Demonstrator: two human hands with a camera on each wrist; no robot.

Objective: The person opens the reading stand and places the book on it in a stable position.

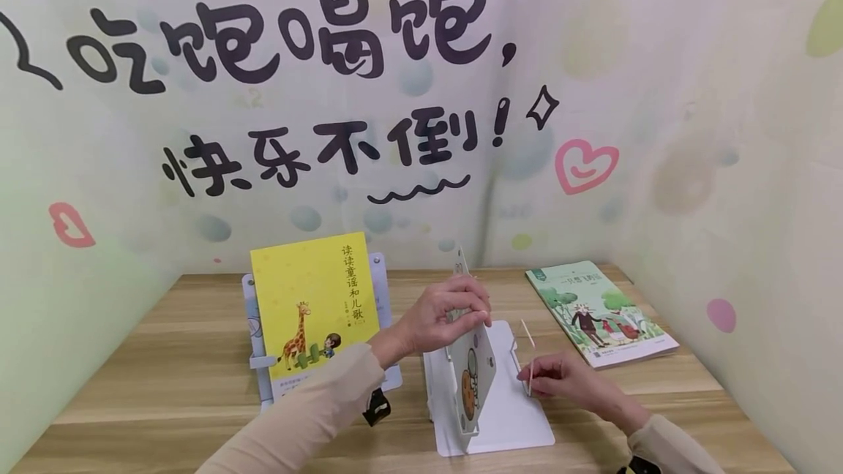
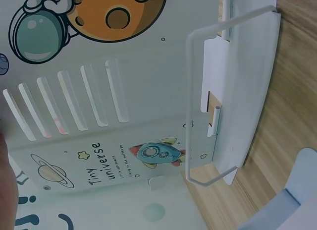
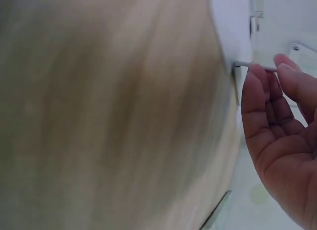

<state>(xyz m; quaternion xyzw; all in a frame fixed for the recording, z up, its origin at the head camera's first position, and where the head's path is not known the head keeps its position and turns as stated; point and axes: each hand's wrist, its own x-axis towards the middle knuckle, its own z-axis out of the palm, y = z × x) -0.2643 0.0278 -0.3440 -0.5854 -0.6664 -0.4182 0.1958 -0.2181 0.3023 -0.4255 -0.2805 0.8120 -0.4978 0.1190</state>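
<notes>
A white book stand stands on the table, its base plate flat and its printed panel raised steeply. My left hand grips the panel's upper edge. Slots, a rocket and an orange planet show on that panel in the left wrist view, where a bent wire loop stands out by its lower edge. At the base plate's right side, my right hand pinches the stand's thin wire support between thumb and fingers. In the right wrist view the wire's end lies right at the plate's edge.
To the left, a yellow book leans upright on a second, pale blue stand. A green illustrated book lies at the back right of the wooden table. Printed cloth walls enclose the back and sides.
</notes>
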